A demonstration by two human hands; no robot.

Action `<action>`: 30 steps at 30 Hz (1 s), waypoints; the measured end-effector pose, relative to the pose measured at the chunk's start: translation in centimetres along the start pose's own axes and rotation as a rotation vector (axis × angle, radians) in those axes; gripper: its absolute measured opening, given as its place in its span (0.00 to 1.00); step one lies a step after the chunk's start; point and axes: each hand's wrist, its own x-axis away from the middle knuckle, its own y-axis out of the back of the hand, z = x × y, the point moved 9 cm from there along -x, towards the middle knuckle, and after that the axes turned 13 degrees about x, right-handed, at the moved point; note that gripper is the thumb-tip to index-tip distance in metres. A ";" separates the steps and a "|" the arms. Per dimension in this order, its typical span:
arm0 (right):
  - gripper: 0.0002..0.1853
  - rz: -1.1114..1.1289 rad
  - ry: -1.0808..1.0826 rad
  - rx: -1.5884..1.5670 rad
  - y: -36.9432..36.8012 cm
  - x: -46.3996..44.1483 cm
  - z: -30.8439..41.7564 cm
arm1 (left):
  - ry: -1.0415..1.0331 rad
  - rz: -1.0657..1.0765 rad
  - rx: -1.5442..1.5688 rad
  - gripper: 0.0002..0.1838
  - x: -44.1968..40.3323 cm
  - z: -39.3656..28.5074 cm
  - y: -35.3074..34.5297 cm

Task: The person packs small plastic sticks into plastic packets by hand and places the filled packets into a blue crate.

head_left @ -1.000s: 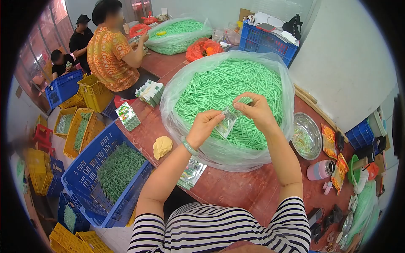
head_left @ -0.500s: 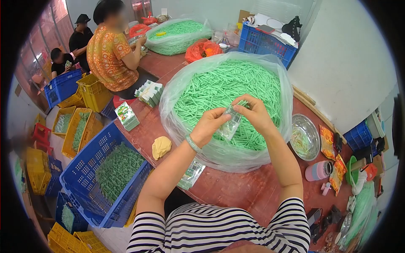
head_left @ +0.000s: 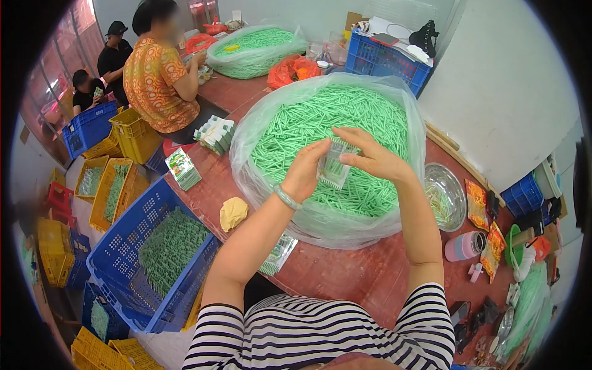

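Observation:
Between my hands is a small clear plastic packet [head_left: 333,171] with printing on it and green sticks inside. My left hand [head_left: 303,171] holds its left edge, fingers closed along the side. From the right, my right hand [head_left: 377,159] has its thumb on the packet's front and its fingers around the upper edge. Both hands are above a large clear plastic bag [head_left: 246,154] heaped with thin light-green sticks [head_left: 345,111]. A bracelet circles my left wrist.
Flat empty-looking packets [head_left: 280,253] and a crumpled yellow cloth [head_left: 234,214] lie near the table's edge. Left stand bundled packs [head_left: 216,134] and a blue crate [head_left: 117,259] of filled packets. A metal bowl [head_left: 455,203] and pink bottle [head_left: 465,246] sit right. Several co-workers [head_left: 157,86] are beyond.
The packet has turned more upright, its face towards me. My right hand has shifted from pinching its top to spreading over its right side; my left hand has moved up its left edge.

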 end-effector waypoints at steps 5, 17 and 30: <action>0.23 -0.060 -0.275 -0.446 0.4 0.0 -1.3 | -0.117 -0.021 -0.080 0.14 0.2 -1.7 -0.7; 0.21 0.049 -0.110 -0.531 -3.6 -3.7 5.0 | -0.123 0.067 -0.498 0.14 6.2 -8.4 0.3; 0.25 0.263 0.090 -0.325 -13.0 -6.7 15.4 | -0.040 -0.953 -1.871 0.11 36.3 -31.9 23.8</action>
